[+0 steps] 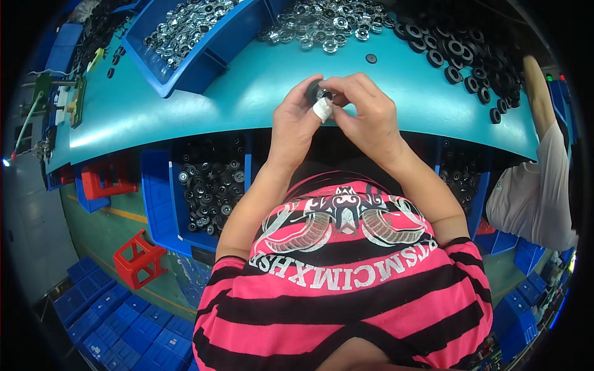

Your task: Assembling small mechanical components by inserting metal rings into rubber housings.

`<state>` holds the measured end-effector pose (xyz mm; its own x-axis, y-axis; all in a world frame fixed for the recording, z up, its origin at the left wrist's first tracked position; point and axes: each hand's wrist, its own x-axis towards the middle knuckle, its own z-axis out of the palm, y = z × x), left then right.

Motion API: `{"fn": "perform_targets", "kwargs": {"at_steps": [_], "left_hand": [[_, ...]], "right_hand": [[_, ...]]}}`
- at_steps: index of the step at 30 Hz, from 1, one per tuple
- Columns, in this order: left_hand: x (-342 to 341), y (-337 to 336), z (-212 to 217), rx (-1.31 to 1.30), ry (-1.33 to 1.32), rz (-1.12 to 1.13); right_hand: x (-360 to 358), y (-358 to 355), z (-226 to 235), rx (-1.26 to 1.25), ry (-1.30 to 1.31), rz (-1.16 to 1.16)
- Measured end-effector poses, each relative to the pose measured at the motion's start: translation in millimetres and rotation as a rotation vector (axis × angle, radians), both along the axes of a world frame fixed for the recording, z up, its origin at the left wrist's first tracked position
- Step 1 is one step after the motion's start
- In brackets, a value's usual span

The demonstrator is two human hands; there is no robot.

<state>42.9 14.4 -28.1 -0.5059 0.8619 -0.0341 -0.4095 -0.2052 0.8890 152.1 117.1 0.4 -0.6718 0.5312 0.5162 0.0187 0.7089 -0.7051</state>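
Note:
Over the near edge of the teal table, my two hands meet around a small wheel with a black tyre [314,92] and a shiny centre. My left hand [296,123] is closed round its left side, with white tape [322,109] wrapped on the thumb. From the right, the curled thumb and fingers of my right hand [369,113] press on the same wheel. Fingers hide part of it. Past my hands lie a heap of clear wheel hubs [330,45] and, to the right, a heap of black tyres [456,48]. One small black disc [370,58] lies apart between them.
A blue bin of clear hubs [179,77] stands at the table's far left. Below the table edge, a blue bin [162,204] holds black wheels [210,191]. Red stools [140,258] and stacked blue crates [124,328] are at lower left. Another person's arm [540,96] reaches in at right.

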Motion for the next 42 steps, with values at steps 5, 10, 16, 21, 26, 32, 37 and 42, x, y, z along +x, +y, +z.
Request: {"fn": "perform_targets", "kwargs": {"at_steps": [5,10,16,21,26,32,37,42], "left_hand": [[-8.0,1.1,-6.6,-0.024,0.125,0.059],[-9.2,-0.2,-5.4,0.039,0.139,0.082],[-6.5,-0.7,-10.9,0.015,0.187,0.123],[-13.0,0.6,-4.3,0.006,0.176,0.004],[-17.7,2.7,-4.2,-0.035,0.174,-0.013],[-15.5,8.9,-2.1,-0.078,0.281,0.105],[-12.2,12.5,-6.4,-0.086,0.332,0.168],[-15.0,20.7,-7.7,-0.107,0.428,0.174]], "right_hand": [[-4.2,2.1,-0.5,-0.155,0.036,0.073],[-3.2,16.3,-27.4,-0.607,0.045,0.198],[-6.0,14.5,-17.3,-0.766,-0.118,0.215],[-6.2,23.1,-27.7,-0.795,-0.075,0.190],[-7.1,25.4,-33.3,-0.759,-0.006,0.198],[-5.0,27.6,-35.1,-0.839,0.070,0.315],[-2.4,25.5,-42.9,-0.817,0.077,0.304],[-2.2,27.0,-50.6,-0.850,0.130,0.275]]}}
